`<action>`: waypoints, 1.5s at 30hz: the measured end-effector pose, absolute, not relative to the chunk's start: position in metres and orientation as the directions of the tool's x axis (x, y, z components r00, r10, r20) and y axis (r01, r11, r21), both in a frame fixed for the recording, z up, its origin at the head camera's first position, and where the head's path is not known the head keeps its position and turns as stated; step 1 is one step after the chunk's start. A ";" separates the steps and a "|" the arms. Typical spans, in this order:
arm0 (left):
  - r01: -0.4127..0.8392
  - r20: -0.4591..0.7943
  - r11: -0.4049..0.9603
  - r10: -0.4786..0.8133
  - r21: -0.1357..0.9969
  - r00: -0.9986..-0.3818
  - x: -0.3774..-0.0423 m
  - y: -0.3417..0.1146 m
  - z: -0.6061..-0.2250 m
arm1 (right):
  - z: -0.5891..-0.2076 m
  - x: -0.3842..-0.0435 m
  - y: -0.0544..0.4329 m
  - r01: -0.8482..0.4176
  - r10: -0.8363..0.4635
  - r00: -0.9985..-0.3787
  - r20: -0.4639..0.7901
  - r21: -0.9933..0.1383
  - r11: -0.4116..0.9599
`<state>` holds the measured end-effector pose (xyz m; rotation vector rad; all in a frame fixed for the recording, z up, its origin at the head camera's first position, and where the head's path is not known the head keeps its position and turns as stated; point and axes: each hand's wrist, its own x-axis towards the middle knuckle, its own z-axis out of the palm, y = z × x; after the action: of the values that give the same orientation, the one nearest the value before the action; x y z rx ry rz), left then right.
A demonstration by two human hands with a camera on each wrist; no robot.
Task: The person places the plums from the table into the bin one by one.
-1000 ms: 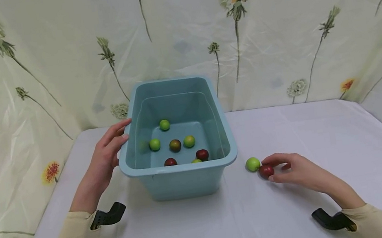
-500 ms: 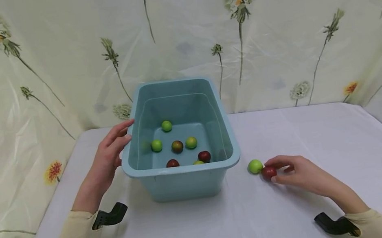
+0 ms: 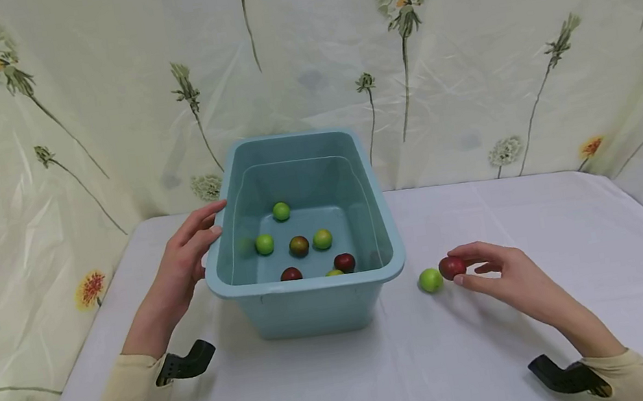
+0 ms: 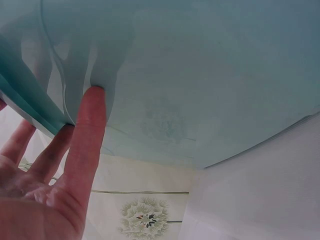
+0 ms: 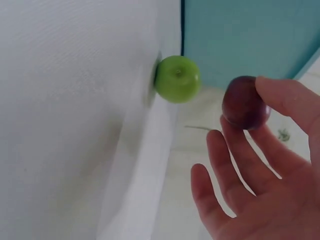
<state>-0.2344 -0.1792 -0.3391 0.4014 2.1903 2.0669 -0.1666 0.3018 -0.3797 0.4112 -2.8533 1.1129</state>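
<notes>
Between thumb and fingertips, my right hand (image 3: 511, 279) pinches a dark red plum (image 3: 452, 268). The plum (image 5: 246, 103) hangs just above the cloth in the right wrist view. Beside it a round green fruit (image 3: 430, 280) lies on the table. My left hand (image 3: 184, 266) rests against the left side of a blue plastic basin (image 3: 313, 312), fingertips at its rim. In the left wrist view the straight thumb (image 4: 87, 145) touches the basin's outer wall. Inside the basin lie several green, brownish and dark red fruits, among them a green one (image 3: 281, 211); its front wall partly hides the nearest.
A white cloth (image 3: 550, 228) covers the table around the basin. Behind it hangs a pale sheet (image 3: 297, 38) printed with dandelions. Each wrist wears a black mount, one on the left (image 3: 185, 362) and one on the right (image 3: 566, 375).
My right hand has lifted the dark red plum off the cloth, slightly up from beside the green fruit. The left hand stays at the basin; the head view shifted slightly.
</notes>
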 end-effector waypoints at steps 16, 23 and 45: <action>0.117 0.103 0.040 0.259 0.992 -0.960 -0.235 -0.179 -0.339 | -0.367 -0.184 0.281 -0.286 -0.181 -0.958 0.222 -0.708 0.646; 0.114 0.100 0.039 0.256 0.993 -0.961 -0.234 -0.180 -0.340 | -0.364 -0.193 0.271 -0.293 -0.163 -0.956 0.246 -0.733 0.614; 0.117 0.098 0.063 0.252 0.991 -0.963 -0.234 -0.179 -0.339 | -0.345 -0.222 0.248 -0.308 -0.036 -0.944 0.327 -0.838 0.450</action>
<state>-0.2338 -0.1785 -0.3395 0.3867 2.2144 2.0482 -0.2219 0.2483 -0.3452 0.2962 -2.4413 1.4922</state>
